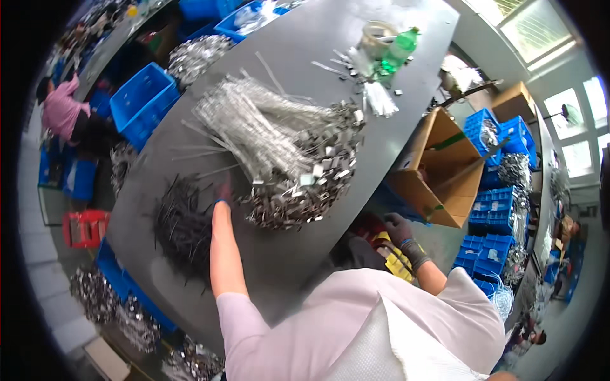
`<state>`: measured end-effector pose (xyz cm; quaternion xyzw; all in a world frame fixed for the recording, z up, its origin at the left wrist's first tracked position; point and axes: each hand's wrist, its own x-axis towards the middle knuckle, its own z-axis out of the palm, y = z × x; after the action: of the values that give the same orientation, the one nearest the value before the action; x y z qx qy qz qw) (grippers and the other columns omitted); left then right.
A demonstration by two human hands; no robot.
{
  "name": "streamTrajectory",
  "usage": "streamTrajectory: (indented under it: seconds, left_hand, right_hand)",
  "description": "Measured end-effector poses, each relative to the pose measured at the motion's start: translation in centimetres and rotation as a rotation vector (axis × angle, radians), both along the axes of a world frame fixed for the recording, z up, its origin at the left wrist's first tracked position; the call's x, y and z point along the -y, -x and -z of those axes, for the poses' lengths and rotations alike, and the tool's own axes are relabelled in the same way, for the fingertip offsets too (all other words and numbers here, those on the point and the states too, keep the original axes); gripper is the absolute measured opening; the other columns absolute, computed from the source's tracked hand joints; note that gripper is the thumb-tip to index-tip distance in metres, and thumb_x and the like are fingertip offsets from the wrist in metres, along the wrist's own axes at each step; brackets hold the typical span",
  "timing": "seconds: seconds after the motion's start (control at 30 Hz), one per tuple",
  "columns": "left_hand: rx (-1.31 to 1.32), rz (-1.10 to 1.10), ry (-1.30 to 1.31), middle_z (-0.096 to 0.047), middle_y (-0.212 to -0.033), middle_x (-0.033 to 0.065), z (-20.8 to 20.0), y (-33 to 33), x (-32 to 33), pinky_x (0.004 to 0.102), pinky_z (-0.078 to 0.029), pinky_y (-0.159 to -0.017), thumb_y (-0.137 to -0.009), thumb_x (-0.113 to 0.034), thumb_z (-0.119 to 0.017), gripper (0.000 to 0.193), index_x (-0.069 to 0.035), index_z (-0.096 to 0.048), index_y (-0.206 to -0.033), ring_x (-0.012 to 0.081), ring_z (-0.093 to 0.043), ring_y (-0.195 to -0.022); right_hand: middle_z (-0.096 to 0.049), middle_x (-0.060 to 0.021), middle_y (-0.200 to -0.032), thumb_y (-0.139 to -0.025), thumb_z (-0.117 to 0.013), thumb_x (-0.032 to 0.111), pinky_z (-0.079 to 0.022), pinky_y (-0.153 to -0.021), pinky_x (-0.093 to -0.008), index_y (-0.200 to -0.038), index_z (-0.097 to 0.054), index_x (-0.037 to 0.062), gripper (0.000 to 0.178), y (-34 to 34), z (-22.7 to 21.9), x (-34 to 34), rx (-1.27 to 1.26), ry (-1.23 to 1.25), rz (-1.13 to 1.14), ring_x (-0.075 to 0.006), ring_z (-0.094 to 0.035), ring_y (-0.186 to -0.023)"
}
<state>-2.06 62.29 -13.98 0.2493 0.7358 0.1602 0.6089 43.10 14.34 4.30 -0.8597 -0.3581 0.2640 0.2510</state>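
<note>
— Hands first: where is your left one?

— Your left hand (223,192) reaches out over the dark grey table (298,38), bare forearm stretched forward. It wears a reddish glove with a blue cuff and sits right at the near edge of the heap of small metal clips (305,190), between that heap and the pile of black ties (181,225). You can't tell whether the fingers are pinched on a piece or merely resting; they are too small and blurred.

— And your right?

— Your right hand (399,230) is off the table, down past its right edge, in a dark glove with a blue band at the wrist. It hangs above something yellow and black (395,257) below the tabletop. Whether it grips anything cannot be told. The two hands are well apart.

— What lies beyond the clips?

— A sheaf of long silvery strips (248,120) fans across the middle of the table, its lower ends lying on the clip heap. Farther off stand a green plastic bottle (399,47) and a roll of tape (376,32).

— Around the table?

— An open cardboard box (438,171) sits on the floor to your right, with stacked blue crates (492,209) beyond it. To your left is another blue crate (143,101), and a person in a pink top (60,109) bends over near it.
</note>
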Motion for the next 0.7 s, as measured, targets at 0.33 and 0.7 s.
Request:
streamTrajectory:
  seconds: [0.33, 0.7]
  left_hand:
    - [0.076, -0.007, -0.131, -0.056, -0.134, 0.0113, 2.2, -6.8, -11.4, 0.0445, -0.043, -0.098, -0.085, -0.078, -0.055, 0.094, -0.005, -0.051, -0.144, 0.0277, -0.051, -0.113]
    - [-0.193, 0.062, -0.287, -0.045, -0.152, 0.0199, -3.9, -10.7, -12.7, 0.0456, -0.037, -0.112, -0.097, -0.05, -0.048, 0.076, 0.0, -0.038, -0.153, 0.0314, -0.046, -0.134]
  right_hand:
    - [-0.072, -0.0158, -0.098, -0.088, -0.059, 0.011, -0.053, -0.09, -0.0342, -0.107, -0.068, -0.0005, 0.024, -13.3, -5.5, -7.7, -0.038, -0.186, 0.044, -0.0226, -0.069, -0.096]
    - [-0.073, -0.018, -0.097, -0.094, -0.062, 0.016, -0.055, -0.073, -0.0368, -0.121, -0.065, 0.0061, 0.029, -45.6, -10.1, -39.5, 0.511, -0.464, -0.136, -0.0295, -0.071, -0.08]
